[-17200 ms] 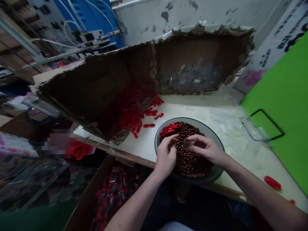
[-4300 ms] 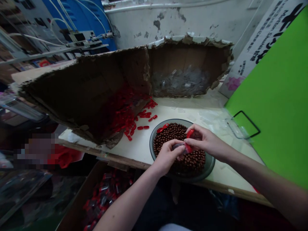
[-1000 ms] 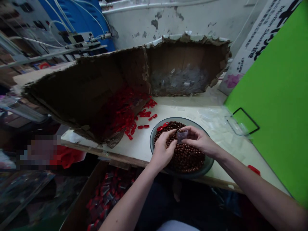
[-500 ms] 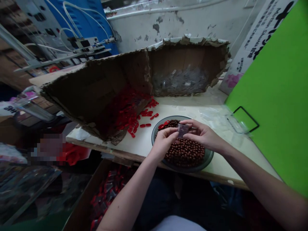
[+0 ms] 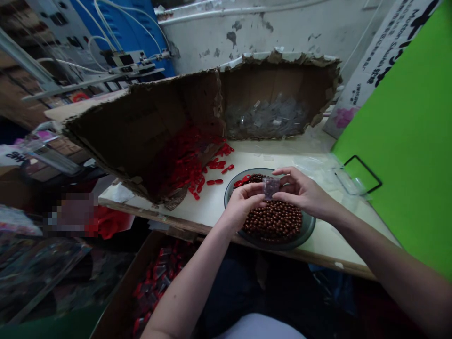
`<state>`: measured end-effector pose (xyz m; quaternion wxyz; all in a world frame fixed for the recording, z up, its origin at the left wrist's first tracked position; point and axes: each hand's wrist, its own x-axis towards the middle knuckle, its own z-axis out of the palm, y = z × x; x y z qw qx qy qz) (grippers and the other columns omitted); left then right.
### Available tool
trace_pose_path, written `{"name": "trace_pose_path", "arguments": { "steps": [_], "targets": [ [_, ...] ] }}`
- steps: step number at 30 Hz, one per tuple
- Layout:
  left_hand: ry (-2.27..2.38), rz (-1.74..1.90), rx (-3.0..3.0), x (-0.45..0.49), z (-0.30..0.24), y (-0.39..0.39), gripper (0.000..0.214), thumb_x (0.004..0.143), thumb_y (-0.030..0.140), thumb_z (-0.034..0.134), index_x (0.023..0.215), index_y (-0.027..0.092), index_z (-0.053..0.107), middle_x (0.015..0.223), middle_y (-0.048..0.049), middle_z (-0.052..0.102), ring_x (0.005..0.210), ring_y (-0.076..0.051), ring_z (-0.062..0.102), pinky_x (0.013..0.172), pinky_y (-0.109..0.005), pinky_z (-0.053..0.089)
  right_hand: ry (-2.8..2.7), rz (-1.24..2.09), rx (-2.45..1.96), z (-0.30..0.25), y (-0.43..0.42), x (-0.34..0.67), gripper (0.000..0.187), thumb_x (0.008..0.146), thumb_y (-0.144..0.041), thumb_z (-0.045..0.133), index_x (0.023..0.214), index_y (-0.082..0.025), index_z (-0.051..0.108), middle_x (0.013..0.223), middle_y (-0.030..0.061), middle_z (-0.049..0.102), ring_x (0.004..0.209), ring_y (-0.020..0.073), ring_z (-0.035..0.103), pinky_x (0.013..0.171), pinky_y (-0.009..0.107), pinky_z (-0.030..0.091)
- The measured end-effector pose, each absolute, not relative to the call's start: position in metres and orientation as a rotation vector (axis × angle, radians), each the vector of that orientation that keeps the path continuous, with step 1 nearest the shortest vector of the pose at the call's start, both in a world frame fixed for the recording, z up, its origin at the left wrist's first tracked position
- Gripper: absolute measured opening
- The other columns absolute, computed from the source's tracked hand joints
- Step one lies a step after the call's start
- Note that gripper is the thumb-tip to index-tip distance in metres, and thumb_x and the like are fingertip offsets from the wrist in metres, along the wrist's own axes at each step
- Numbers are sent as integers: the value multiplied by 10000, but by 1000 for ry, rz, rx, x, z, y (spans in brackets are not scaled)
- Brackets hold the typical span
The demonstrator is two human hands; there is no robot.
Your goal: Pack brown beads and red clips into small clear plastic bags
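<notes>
Clear container [image 5: 270, 187], held up between two hands over a bowl [image 5: 310, 227] of brown beads [image 5: 275, 221]: at left, red-and-clear pieces [image 5: 155, 273] filled a carton below the table edge, and red pieces [image 5: 189, 165] spilled from torn cardboard onto the tabletop [image 5: 247, 153]. Next came the left hand [image 5: 240, 207], its fingertips closed on the container's left edge. The container (squarish in view, so its long axis could not be told) lay directly between the two sets of fingertips, neither hand clearly nearer. The right hand [image 5: 305, 193] gripped its right edge, thumb low, forefinger raised above. A green panel [image 5: 399, 141] stood far right.
</notes>
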<state>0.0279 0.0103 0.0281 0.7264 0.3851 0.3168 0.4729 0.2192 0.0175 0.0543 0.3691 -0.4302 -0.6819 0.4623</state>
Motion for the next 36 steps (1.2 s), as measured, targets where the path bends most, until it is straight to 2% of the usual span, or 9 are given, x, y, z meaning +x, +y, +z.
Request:
{"name": "trace_pose_path", "arguments": {
  "steps": [11, 19, 24, 31, 36],
  "targets": [
    [729, 1096, 910, 25, 26, 12, 374, 634, 221, 783, 990, 141, 704, 934, -79, 736, 794, -163, 672, 682, -251, 505, -1706, 1137, -1122, 59, 14, 225, 466, 777, -359, 717, 1191, -256, 530, 1035, 68, 695, 860, 213, 705, 800, 378, 575],
    [686, 1065, 886, 33, 25, 9, 389, 627, 205, 788, 996, 127, 694, 864, -76, 741, 758, -166, 692, 733, -271, 506, -1629, 1171, -1107, 52, 7, 221, 404, 777, -341, 717, 1127, -226, 552, 962, 65, 731, 869, 219, 708, 842, 407, 563],
    [704, 1068, 896, 35, 24, 9, 394, 624, 187, 782, 1004, 136, 693, 881, -71, 739, 814, -174, 688, 764, -278, 507, -1544, 1221, -1111, 47, 7, 218, 408, 759, -349, 728, 1106, -226, 550, 948, 61, 738, 868, 225, 714, 856, 426, 563],
    [707, 1083, 893, 38, 20, 11, 360, 632, 212, 782, 975, 142, 696, 908, -69, 733, 801, -163, 676, 742, -268, 506, -1508, 1270, -1140, 47, 7, 221, 370, 797, -405, 680, 1101, -223, 572, 926, 57, 739, 796, 207, 714, 740, 378, 593],
    [726, 1080, 871, 38, 15, 15, 340, 628, 199, 787, 951, 143, 696, 913, -61, 727, 770, -135, 661, 719, -248, 501, -1506, 1301, -1134, 44, 10, 222, 377, 811, -405, 667, 1126, -223, 570, 924, 55, 737, 792, 201, 714, 731, 367, 597]
  ]
}}
